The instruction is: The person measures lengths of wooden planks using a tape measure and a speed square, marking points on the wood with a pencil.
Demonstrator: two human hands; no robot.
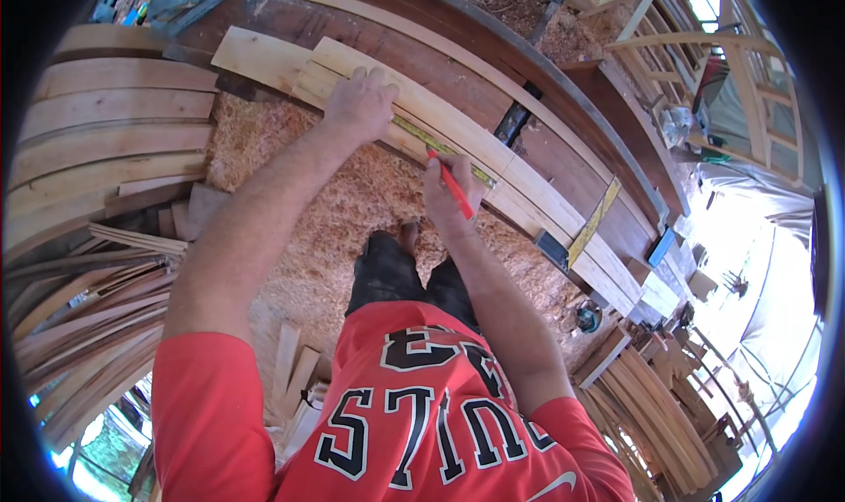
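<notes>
My left hand (360,104) lies over narrow pale wooden boards (323,82), its fingers bent toward their far side. What is under its palm is hidden. From beside that hand a yellow measuring tape strip (416,132) runs along the near board toward my right hand (455,188). A red pencil (454,188) is held in my right hand, its upper end near the strip. Farther right, a try square with a yellow blade (594,224) and a dark stock (551,248) rests across the boards, the stock against their near edge.
The boards lie on a brown workbench (455,99) with a long thin strip (462,56) behind them. Stacked planks (119,109) stand at left. Wood shavings (290,191) cover the floor. A blue-handled tool (661,246) lies at the bench's right end. Wooden frames (746,92) stand at upper right.
</notes>
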